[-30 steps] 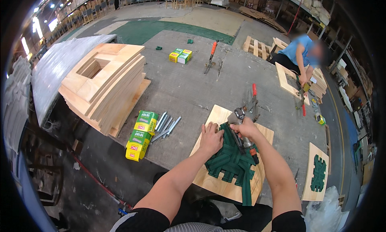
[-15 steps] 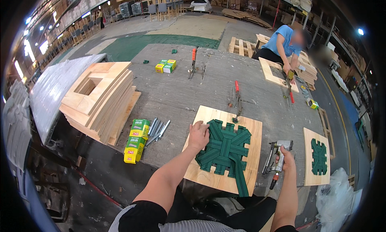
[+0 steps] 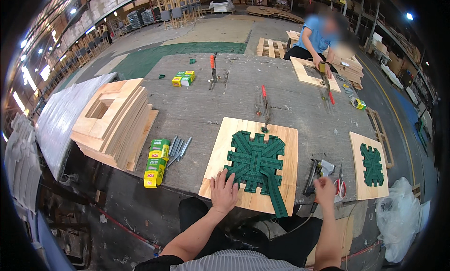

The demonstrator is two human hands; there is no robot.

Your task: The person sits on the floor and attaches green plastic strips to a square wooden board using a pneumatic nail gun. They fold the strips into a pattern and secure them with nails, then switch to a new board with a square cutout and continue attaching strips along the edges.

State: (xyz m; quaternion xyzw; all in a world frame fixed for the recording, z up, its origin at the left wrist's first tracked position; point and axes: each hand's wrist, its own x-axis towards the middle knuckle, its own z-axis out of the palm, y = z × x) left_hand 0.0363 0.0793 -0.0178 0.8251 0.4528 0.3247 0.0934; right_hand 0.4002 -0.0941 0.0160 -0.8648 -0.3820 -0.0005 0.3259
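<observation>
My left hand [image 3: 224, 192] lies with fingers spread on a light wooden board [image 3: 288, 177], at its near left part. Green webbing straps [image 3: 255, 160] are woven in layers across the board's middle. One loose strap end [image 3: 277, 200] hangs down past the near edge. My right hand [image 3: 324, 190] is just below a staple gun [image 3: 322, 168] that lies on the table right of the board. Its fingers are blurred and partly curled. Beside that hand lie scissors [image 3: 341, 177] with red handles.
Green-yellow boxes [image 3: 156, 163] and metal staple strips [image 3: 179, 150] lie left of the board. A stack of wooden frames [image 3: 112, 121] stands farther left. Another strapped board [image 3: 355, 158] lies right. Clamps [image 3: 265, 109] stand on the table. Across it, a co-worker [image 3: 311, 38] handles a frame [image 3: 300, 67].
My right hand has let go of the staple gun, which now lies on the table. My left hand has slid from the webbing's upper left to the board's near left. The view has shifted slightly.
</observation>
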